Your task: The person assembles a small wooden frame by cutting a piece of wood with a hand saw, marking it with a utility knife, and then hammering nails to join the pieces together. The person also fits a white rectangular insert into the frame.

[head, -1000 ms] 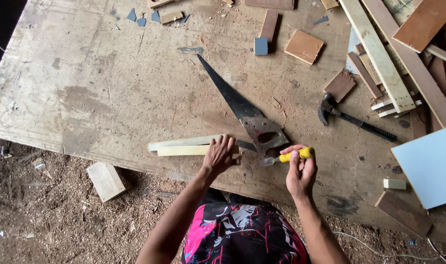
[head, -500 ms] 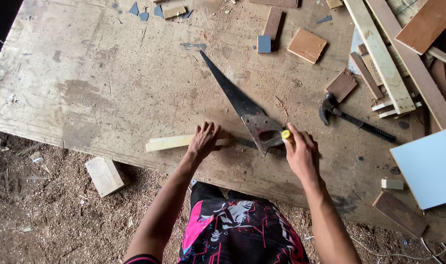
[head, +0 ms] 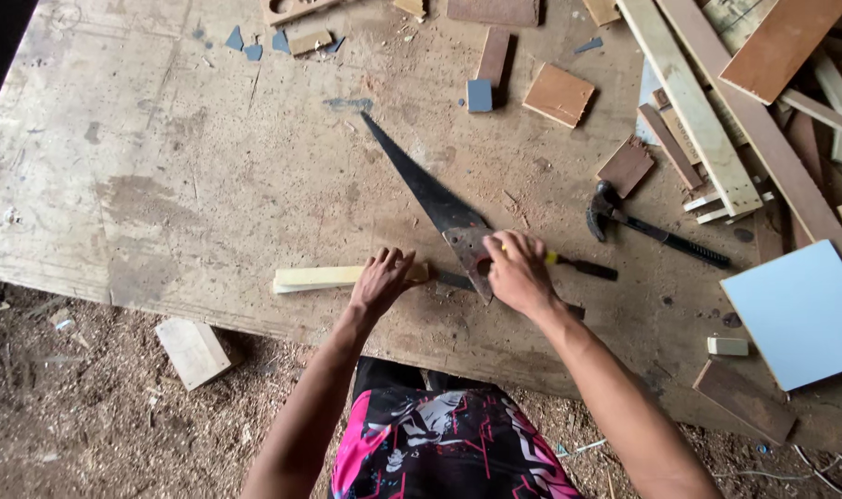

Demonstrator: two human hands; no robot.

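I see a pale wood strip (head: 333, 275) lying flat near the front edge of the worn workbench (head: 162, 185), with my left hand (head: 382, 277) pressed palm-down on its right end, fingers spread. Just right, my right hand (head: 518, 271) curls over the handle end of a dark handsaw (head: 430, 199) and grips a yellow-and-black tool (head: 578, 266). A hammer (head: 656, 231) and a light-blue square panel (head: 799, 310) lie further right.

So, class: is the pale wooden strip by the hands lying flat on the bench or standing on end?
Lying flat. The pale wooden strip rests lengthwise on the workbench, with the left hand pressing on its right end.
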